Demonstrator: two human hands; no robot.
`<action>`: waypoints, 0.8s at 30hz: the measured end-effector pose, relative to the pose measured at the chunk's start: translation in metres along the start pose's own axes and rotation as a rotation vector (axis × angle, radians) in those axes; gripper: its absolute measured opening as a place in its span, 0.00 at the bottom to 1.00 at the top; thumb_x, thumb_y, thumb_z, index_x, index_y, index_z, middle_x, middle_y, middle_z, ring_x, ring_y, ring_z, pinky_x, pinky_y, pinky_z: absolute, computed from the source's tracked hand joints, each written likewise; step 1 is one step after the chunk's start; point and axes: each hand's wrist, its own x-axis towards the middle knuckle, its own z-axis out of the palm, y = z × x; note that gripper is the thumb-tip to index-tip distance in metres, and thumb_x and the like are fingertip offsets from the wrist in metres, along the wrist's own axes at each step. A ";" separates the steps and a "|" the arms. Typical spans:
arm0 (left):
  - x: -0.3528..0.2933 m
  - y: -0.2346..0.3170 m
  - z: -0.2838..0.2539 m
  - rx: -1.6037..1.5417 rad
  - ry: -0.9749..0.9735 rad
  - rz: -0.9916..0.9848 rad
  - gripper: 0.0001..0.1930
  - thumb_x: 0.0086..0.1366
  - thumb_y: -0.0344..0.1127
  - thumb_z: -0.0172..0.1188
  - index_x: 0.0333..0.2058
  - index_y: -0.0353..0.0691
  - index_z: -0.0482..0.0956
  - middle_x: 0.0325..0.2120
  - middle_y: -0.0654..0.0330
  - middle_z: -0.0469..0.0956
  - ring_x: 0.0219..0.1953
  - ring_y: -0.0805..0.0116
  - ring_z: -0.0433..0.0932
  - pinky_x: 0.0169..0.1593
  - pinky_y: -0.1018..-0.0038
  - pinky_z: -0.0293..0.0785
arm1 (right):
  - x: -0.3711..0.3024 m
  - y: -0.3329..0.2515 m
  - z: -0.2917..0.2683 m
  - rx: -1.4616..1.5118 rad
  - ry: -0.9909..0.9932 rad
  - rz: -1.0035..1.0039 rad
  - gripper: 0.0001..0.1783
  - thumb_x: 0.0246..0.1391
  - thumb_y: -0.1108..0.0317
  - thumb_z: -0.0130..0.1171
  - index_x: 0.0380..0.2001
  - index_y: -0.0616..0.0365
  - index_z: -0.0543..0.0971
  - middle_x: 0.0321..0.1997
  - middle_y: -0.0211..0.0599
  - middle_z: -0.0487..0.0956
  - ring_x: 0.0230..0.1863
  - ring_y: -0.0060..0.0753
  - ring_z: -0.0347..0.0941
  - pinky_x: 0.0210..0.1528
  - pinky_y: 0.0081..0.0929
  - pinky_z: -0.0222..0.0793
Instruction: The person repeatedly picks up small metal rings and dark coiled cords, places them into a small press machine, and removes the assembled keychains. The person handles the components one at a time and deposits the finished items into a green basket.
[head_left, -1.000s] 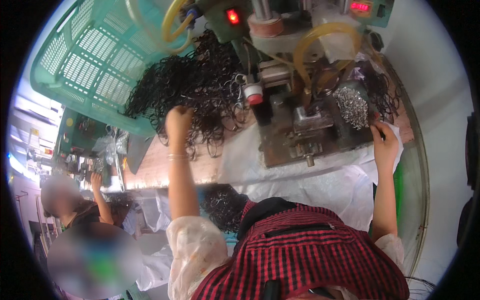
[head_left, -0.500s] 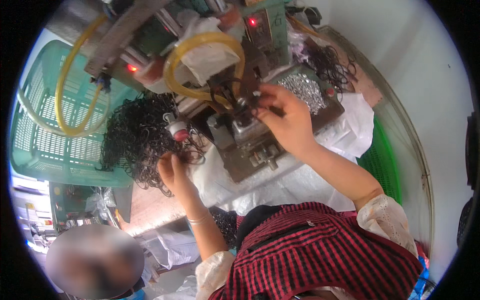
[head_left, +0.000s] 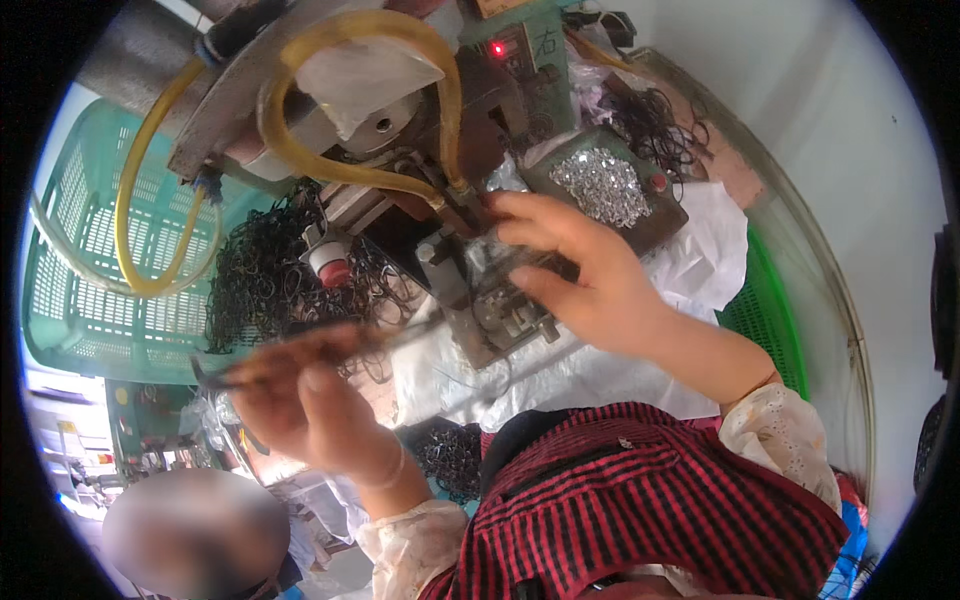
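Note:
My left hand [head_left: 315,410] is raised at the left with its fingers curled round a thin black strip [head_left: 225,378], which blurs with motion. One dark streak trails from it toward the press. My right hand [head_left: 595,275] is at the metal die [head_left: 485,265] of a green bench press [head_left: 530,60], fingers bent and thumb facing them. Whatever lies between those fingers is too dark and hidden to name. Behind the left hand spreads a heap of black loops [head_left: 260,270], next to a red push button [head_left: 332,270].
Small shiny metal pieces [head_left: 600,185] fill a tray right of the die. A yellow hose [head_left: 290,70] loops above. A green basket [head_left: 80,300] stands at left, another [head_left: 765,320] at right. White sheeting [head_left: 715,240] covers the bench edge. Another person is at lower left.
My left hand has moved left and nearer, now with a black strip in it. My right hand has dropped slightly. The press's upper part and yellow hose have shifted up and left.

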 end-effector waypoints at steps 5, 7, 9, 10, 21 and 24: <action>-0.019 -0.010 0.039 0.228 -0.026 -0.157 0.10 0.62 0.17 0.58 0.43 0.30 0.73 0.37 0.52 0.79 0.37 0.64 0.82 0.39 0.70 0.84 | 0.027 0.093 -0.078 -1.262 0.260 -0.088 0.18 0.43 0.70 0.68 0.42 0.52 0.83 0.55 0.49 0.76 0.60 0.55 0.69 0.61 0.45 0.67; -0.009 -0.021 0.054 0.185 -0.080 -0.244 0.08 0.60 0.18 0.64 0.35 0.29 0.73 0.34 0.56 0.81 0.35 0.76 0.79 0.40 0.79 0.78 | 0.022 0.114 -0.091 -1.243 0.310 -0.164 0.17 0.44 0.69 0.69 0.41 0.53 0.83 0.53 0.48 0.77 0.60 0.54 0.69 0.60 0.45 0.68; -0.004 -0.029 0.065 0.169 -0.116 -0.249 0.06 0.61 0.21 0.65 0.33 0.30 0.76 0.30 0.62 0.79 0.32 0.83 0.75 0.35 0.84 0.75 | 0.022 0.124 -0.098 -1.215 0.342 -0.228 0.14 0.44 0.69 0.69 0.38 0.53 0.83 0.51 0.47 0.77 0.59 0.54 0.70 0.58 0.44 0.69; -0.001 -0.030 0.065 0.189 -0.117 -0.259 0.05 0.61 0.21 0.65 0.33 0.30 0.76 0.29 0.63 0.79 0.31 0.83 0.75 0.34 0.85 0.75 | 0.024 0.127 -0.100 -1.195 0.344 -0.255 0.13 0.44 0.69 0.68 0.36 0.54 0.83 0.50 0.47 0.78 0.57 0.53 0.70 0.57 0.44 0.69; 0.008 -0.024 0.067 0.515 -0.160 -0.037 0.08 0.56 0.27 0.70 0.29 0.34 0.78 0.25 0.58 0.80 0.24 0.72 0.76 0.30 0.78 0.72 | 0.035 0.127 -0.102 -1.203 0.344 -0.310 0.08 0.52 0.67 0.63 0.35 0.57 0.84 0.41 0.44 0.81 0.45 0.48 0.75 0.48 0.43 0.72; -0.001 -0.031 0.062 0.493 -0.142 0.112 0.09 0.54 0.29 0.70 0.32 0.36 0.80 0.27 0.54 0.80 0.28 0.59 0.80 0.32 0.71 0.75 | 0.041 0.118 -0.102 -1.137 0.290 -0.236 0.08 0.52 0.70 0.61 0.36 0.58 0.84 0.39 0.44 0.82 0.40 0.47 0.77 0.45 0.38 0.73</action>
